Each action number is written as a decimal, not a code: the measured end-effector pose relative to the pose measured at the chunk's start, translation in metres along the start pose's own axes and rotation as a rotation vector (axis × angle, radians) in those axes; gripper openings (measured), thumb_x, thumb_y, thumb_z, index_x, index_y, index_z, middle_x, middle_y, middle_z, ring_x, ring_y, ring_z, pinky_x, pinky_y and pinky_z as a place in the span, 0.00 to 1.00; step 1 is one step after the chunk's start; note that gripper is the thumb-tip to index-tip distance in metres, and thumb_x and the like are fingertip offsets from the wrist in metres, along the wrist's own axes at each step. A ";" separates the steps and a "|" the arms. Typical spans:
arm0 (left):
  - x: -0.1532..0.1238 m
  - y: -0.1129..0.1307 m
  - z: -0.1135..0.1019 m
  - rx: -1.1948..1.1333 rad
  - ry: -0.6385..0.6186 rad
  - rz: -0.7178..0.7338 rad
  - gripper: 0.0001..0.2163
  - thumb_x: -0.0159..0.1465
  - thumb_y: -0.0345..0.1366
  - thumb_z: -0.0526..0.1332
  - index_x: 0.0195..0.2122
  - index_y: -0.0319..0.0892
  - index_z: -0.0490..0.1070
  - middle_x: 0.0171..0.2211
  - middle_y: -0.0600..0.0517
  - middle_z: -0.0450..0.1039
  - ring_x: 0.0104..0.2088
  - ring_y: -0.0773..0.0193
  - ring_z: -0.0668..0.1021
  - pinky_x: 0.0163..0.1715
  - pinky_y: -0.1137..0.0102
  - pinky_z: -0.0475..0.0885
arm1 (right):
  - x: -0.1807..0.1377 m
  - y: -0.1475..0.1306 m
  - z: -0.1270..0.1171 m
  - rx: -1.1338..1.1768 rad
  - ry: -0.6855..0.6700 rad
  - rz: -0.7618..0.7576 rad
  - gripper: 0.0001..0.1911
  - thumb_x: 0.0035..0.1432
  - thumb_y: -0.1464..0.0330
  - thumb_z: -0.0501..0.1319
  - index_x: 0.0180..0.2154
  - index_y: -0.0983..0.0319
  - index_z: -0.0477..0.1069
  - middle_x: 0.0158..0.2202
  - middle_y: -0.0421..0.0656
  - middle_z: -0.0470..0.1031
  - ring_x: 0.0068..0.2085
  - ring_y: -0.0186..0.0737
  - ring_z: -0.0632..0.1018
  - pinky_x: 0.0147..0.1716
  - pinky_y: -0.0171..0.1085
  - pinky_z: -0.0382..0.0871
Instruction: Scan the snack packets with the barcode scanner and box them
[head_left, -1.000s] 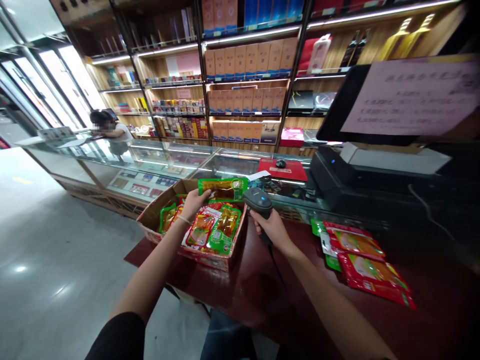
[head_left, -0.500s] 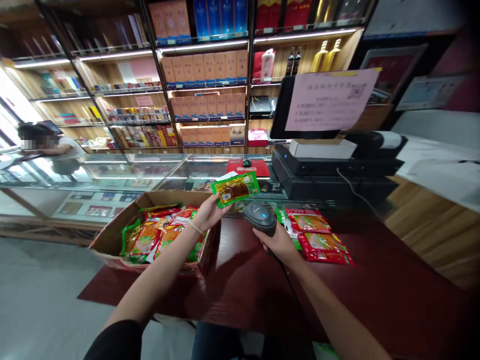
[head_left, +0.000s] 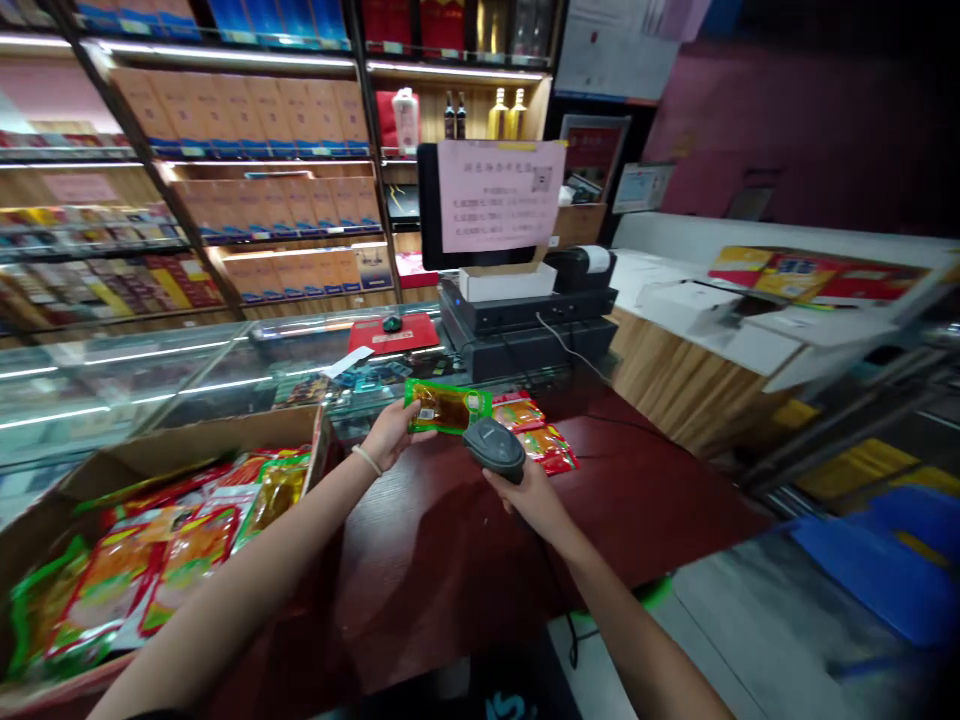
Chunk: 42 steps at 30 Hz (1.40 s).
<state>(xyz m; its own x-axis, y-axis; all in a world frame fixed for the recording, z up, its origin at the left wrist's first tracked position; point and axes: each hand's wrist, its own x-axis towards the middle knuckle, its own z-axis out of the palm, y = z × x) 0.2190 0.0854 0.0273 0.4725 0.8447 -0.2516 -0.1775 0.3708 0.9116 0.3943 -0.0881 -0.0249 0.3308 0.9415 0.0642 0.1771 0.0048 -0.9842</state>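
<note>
My left hand (head_left: 391,438) pinches the left end of a green-edged snack packet (head_left: 444,408), holding it above the dark red table with its printed code facing up. My right hand (head_left: 529,495) is wrapped round a dark grey barcode scanner (head_left: 495,447), whose head is close to the packet's right end and overlaps it in view. Behind the scanner, red snack packets (head_left: 551,447) lie on the table, partly covered by it. At my left, an open cardboard box (head_left: 187,440) holds several red and green packets (head_left: 191,560), partly hidden by my left forearm.
A screen with a pink notice (head_left: 499,195) stands on a black cash drawer unit (head_left: 532,340) behind the table (head_left: 420,560). Near it lie a red mat (head_left: 367,335) and a computer mouse (head_left: 392,323) on a glass counter. A blue chair (head_left: 885,560) is at the right.
The view has swung to the right. My left hand has lowered and levelled the packet, and it now lies nearer the scanner head in view. Both hands keep their hold.
</note>
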 end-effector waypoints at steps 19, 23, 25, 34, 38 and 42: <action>0.057 -0.132 0.150 -0.093 -0.001 -0.233 0.09 0.63 0.28 0.59 0.44 0.42 0.67 0.43 0.49 0.75 0.35 0.69 0.79 0.35 0.74 0.77 | -0.057 0.062 -0.142 0.007 0.418 0.224 0.22 0.47 0.48 0.67 0.25 0.58 0.64 0.15 0.36 0.66 0.16 0.35 0.67 0.18 0.36 0.61; 0.044 -0.115 0.123 -0.105 0.067 -0.162 0.19 0.61 0.28 0.62 0.53 0.43 0.64 0.43 0.49 0.76 0.38 0.70 0.79 0.36 0.77 0.74 | -0.045 0.060 -0.132 -0.033 0.378 0.185 0.22 0.49 0.48 0.66 0.25 0.59 0.65 0.15 0.37 0.66 0.17 0.36 0.68 0.18 0.36 0.61; 0.033 -0.097 0.109 -0.109 0.074 -0.093 0.21 0.62 0.29 0.61 0.56 0.44 0.63 0.47 0.48 0.75 0.43 0.69 0.79 0.42 0.75 0.73 | -0.037 0.052 -0.123 -0.070 0.333 0.145 0.22 0.49 0.48 0.66 0.24 0.59 0.65 0.15 0.38 0.66 0.17 0.36 0.68 0.19 0.36 0.62; -0.071 0.005 0.011 0.384 -0.088 0.484 0.15 0.62 0.38 0.63 0.50 0.42 0.73 0.53 0.46 0.73 0.55 0.56 0.73 0.58 0.61 0.66 | 0.012 -0.008 -0.031 -0.053 -0.027 0.067 0.23 0.49 0.48 0.66 0.24 0.60 0.67 0.14 0.38 0.67 0.16 0.33 0.67 0.17 0.34 0.60; -0.113 0.027 -0.068 0.577 0.062 0.561 0.15 0.63 0.39 0.63 0.50 0.41 0.73 0.52 0.45 0.74 0.52 0.57 0.75 0.57 0.61 0.67 | 0.023 -0.031 0.034 -0.107 -0.218 0.062 0.22 0.49 0.49 0.66 0.24 0.60 0.66 0.15 0.39 0.69 0.17 0.34 0.69 0.19 0.34 0.62; -0.149 0.031 -0.151 0.627 0.264 0.545 0.16 0.62 0.39 0.63 0.50 0.41 0.72 0.51 0.45 0.74 0.52 0.57 0.76 0.56 0.61 0.69 | 0.026 -0.053 0.100 -0.149 -0.376 -0.010 0.21 0.50 0.49 0.65 0.26 0.60 0.66 0.15 0.38 0.69 0.18 0.34 0.69 0.21 0.35 0.63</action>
<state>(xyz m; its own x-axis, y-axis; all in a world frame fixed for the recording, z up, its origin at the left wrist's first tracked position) 0.0126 0.0295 0.0440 0.2308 0.9331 0.2759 0.2241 -0.3269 0.9181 0.3005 -0.0296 0.0125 -0.0285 0.9994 -0.0185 0.3206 -0.0084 -0.9472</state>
